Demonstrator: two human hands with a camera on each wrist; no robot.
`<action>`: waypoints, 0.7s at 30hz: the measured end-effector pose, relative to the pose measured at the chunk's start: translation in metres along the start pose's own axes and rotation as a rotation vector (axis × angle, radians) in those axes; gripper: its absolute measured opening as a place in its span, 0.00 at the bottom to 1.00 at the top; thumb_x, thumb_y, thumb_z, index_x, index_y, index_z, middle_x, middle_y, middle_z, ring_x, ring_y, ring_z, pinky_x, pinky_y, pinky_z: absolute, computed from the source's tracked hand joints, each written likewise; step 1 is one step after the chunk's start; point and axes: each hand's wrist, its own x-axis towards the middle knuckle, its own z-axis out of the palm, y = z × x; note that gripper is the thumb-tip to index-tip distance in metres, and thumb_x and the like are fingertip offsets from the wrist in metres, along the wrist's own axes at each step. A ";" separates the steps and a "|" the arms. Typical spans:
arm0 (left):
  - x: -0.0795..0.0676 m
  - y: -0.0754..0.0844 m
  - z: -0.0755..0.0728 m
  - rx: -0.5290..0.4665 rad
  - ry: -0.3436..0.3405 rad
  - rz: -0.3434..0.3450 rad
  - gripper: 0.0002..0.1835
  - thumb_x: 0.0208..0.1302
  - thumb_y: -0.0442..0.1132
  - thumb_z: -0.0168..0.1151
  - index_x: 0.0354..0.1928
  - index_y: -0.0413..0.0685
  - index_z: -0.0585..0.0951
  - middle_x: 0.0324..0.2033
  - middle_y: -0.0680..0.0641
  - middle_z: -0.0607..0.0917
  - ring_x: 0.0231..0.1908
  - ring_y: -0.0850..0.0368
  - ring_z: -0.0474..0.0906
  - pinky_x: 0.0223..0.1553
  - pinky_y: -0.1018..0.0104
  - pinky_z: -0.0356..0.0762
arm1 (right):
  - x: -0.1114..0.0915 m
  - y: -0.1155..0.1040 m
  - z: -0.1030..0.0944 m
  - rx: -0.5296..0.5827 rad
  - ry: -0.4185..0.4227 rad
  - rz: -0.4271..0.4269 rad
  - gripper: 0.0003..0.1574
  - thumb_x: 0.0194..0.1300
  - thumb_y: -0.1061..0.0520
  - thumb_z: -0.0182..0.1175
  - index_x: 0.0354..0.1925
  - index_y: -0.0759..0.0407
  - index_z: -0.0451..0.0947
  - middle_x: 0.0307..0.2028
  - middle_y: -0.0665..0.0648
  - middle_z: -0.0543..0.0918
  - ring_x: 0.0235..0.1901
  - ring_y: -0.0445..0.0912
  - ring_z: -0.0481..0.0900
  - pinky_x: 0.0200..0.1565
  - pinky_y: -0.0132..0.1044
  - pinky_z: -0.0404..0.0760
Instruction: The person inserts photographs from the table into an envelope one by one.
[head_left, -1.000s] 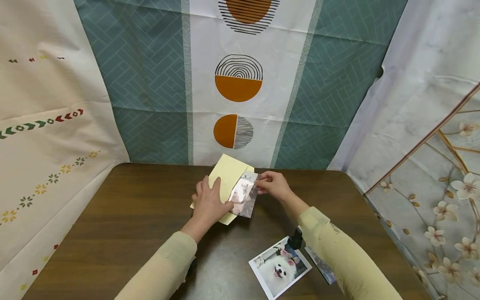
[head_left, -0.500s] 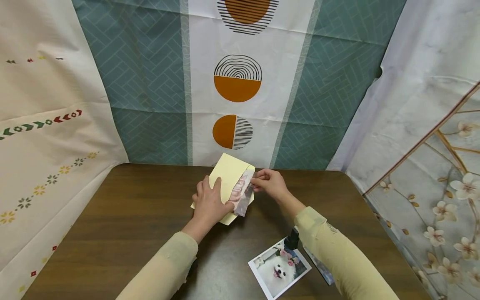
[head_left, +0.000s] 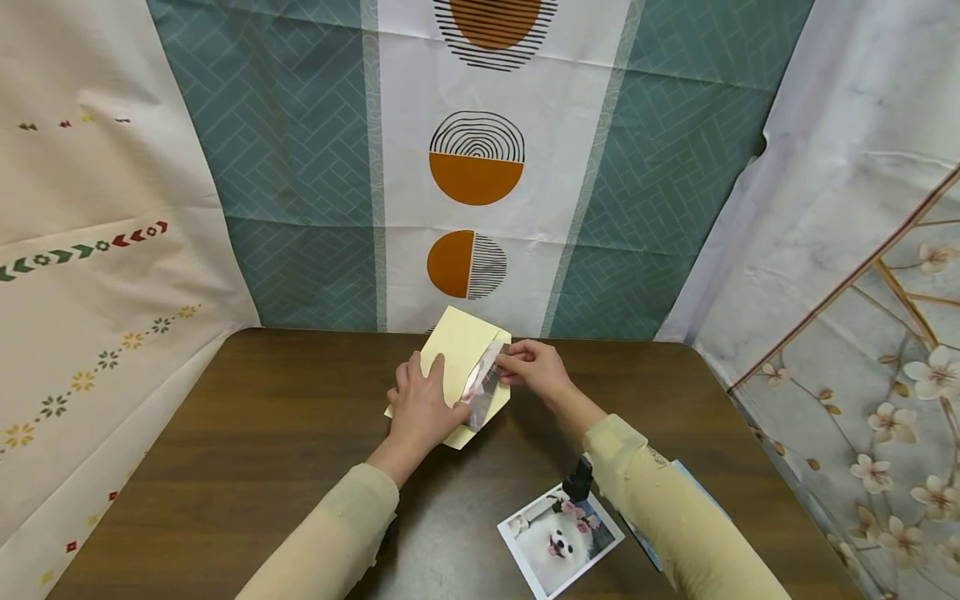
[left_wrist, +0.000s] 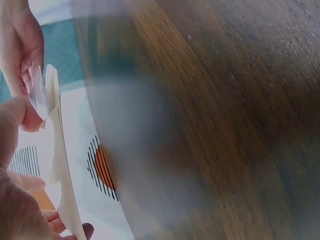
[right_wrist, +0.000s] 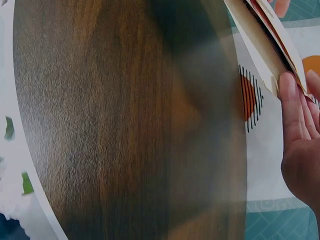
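Note:
A pale yellow envelope (head_left: pixel 463 342) is held up over the far middle of the table, its opening facing right. My left hand (head_left: pixel 422 410) grips its left side; in the left wrist view fingertips (left_wrist: pixel 52 220) show along the envelope's edge. Partly inside the envelope is a clear plastic sleeve (head_left: pixel 482 398) with a shiny surface. My right hand (head_left: pixel 534 369) pinches the sleeve's outer edge between thumb and fingers. In the right wrist view, layers show inside the envelope's gap (right_wrist: pixel 272 42), right by the right fingertips.
A white-bordered photo of a white dog (head_left: pixel 558 542) lies on the brown table (head_left: pixel 247 467) near the front. A blue-edged flat item (head_left: pixel 701 487) lies partly hidden under the right forearm. Patterned cloths (head_left: pixel 300 167) hang behind and at both sides.
The plastic sleeve has moved left, deeper into the envelope, and its pink picture is now mostly covered. My right hand has followed it leftward; the left hand has stayed nearly still.

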 end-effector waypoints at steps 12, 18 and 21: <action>-0.001 -0.002 0.000 -0.002 -0.009 0.002 0.44 0.46 0.55 0.67 0.68 0.49 0.67 0.67 0.35 0.58 0.64 0.37 0.54 0.49 0.35 0.65 | 0.002 0.000 -0.011 -0.023 -0.077 0.034 0.14 0.63 0.65 0.61 0.45 0.74 0.75 0.31 0.62 0.86 0.28 0.50 0.87 0.37 0.47 0.84; -0.002 0.000 0.000 -0.008 -0.011 0.000 0.44 0.46 0.55 0.67 0.68 0.49 0.67 0.67 0.35 0.58 0.64 0.37 0.54 0.50 0.35 0.65 | 0.003 0.001 -0.006 -0.002 -0.073 0.028 0.10 0.62 0.67 0.60 0.42 0.74 0.75 0.29 0.61 0.85 0.27 0.48 0.86 0.36 0.44 0.84; -0.002 0.001 0.000 -0.011 -0.012 0.000 0.43 0.47 0.54 0.67 0.68 0.49 0.67 0.67 0.34 0.58 0.64 0.37 0.54 0.50 0.34 0.65 | 0.003 0.000 -0.002 -0.003 -0.059 0.017 0.09 0.62 0.68 0.60 0.40 0.74 0.75 0.28 0.61 0.85 0.26 0.48 0.86 0.35 0.44 0.84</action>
